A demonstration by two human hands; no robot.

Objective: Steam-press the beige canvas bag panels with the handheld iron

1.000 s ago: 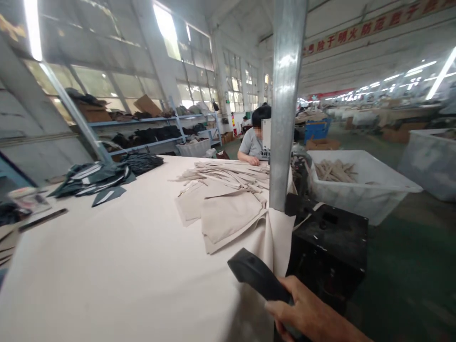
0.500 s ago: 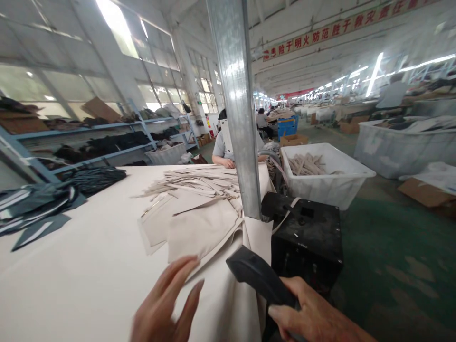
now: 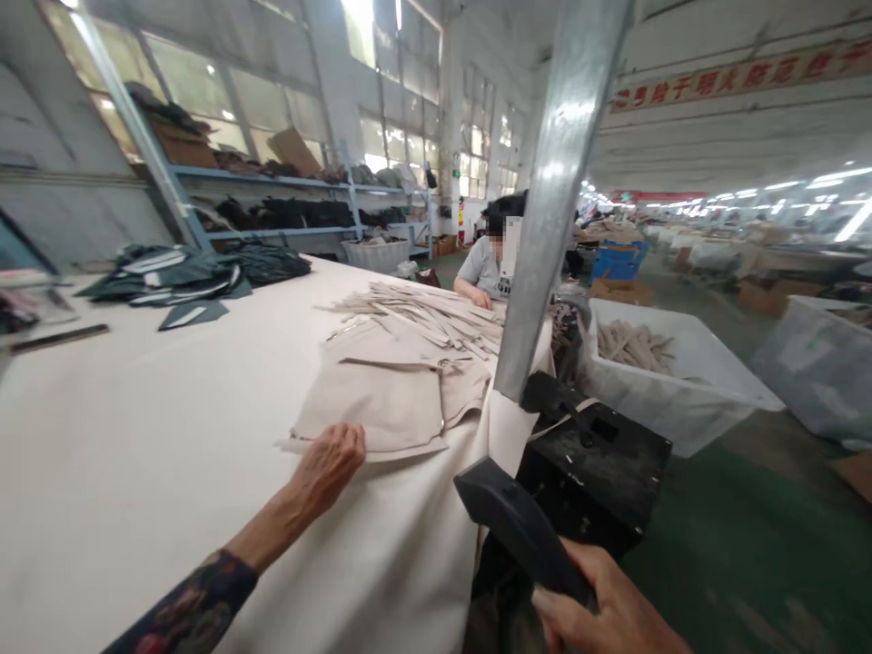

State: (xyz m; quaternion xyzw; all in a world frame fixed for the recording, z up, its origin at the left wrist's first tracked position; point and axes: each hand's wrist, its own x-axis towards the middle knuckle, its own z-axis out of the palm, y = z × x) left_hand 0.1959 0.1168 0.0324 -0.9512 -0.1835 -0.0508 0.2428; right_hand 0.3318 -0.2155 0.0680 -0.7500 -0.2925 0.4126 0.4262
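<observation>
A beige fabric piece lies on the pale cloth-covered table. At its near left edge my left hand is closed on the fabric, fingers together. My right hand is wrapped round the handle of a black handheld tool, whose head points up and left beside the table's right edge. Just behind the fabric piece lies a heap of beige strips, with more beige pieces partly under it.
A metal post rises at the table's right edge, beside a black box and a white bin of strips. A person sits beyond the table. Dark fabric pieces lie at the far left.
My left hand has gone from open above the table to closed on the fabric edge. That piece now lies flatter and further left relative to the post. The camera view has turned left.
</observation>
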